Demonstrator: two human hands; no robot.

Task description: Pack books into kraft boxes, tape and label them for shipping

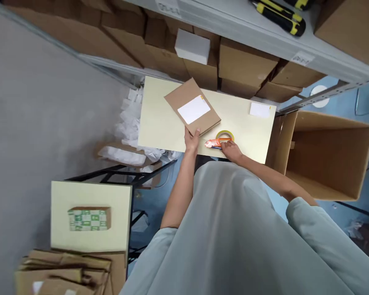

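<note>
My left hand (192, 141) grips the near corner of a flat brown cardboard box (180, 98), its thumb on top. A white label (193, 109) is stuck on the upper face, and the box sits at an angle over the pale table. To the right, the fingers of my right hand (231, 150) are closed around an orange-and-white tape dispenser (213, 143). Its roll of yellow tape (224, 132) shows just beyond my fingers. The dispenser is close to the box's near corner, with a small gap between them.
A white label slip (260, 110) lies on the table's (162, 119) right part. An open carton (326, 155) stands to the right. Brown boxes (247, 61) fill the shelf behind, under a shelf edge (233, 32). On the left, a side table (90, 192) bears a green-and-white patterned box (89, 220).
</note>
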